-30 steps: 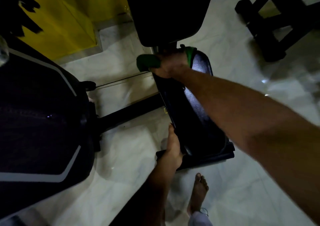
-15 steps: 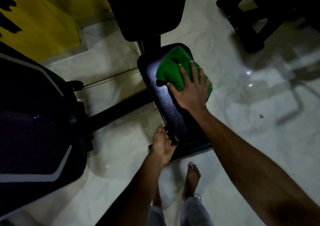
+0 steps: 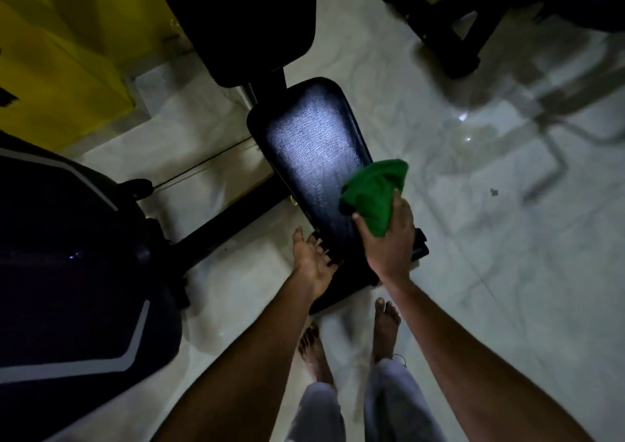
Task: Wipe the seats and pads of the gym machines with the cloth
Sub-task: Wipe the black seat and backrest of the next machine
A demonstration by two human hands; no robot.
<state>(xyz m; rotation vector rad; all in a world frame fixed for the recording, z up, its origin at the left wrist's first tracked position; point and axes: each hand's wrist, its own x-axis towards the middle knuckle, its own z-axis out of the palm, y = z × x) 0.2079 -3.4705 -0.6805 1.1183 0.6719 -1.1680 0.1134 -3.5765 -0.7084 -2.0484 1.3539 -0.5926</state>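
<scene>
A black padded seat (image 3: 313, 147) of a gym bench runs from the middle of the view down toward me, shiny in the light. Above it hangs the black back pad (image 3: 243, 19). My right hand (image 3: 389, 242) grips a bunched green cloth (image 3: 373, 191) at the seat's near right edge. My left hand (image 3: 313, 262) rests with fingers curled at the seat's near left corner, touching its edge; whether it grips the edge is unclear.
A large dark machine housing (image 3: 67, 255) with grey stripes fills the left. A black frame bar (image 3: 230, 218) runs from it to the bench. Another black machine base (image 3: 449, 32) stands at the upper right. Yellow wall (image 3: 61, 69) at upper left. My bare feet stand on pale tiled floor (image 3: 490, 255).
My right hand has drawn the green cloth down the seat from its far end to the near right edge. The left hand stays at the near left corner.
</scene>
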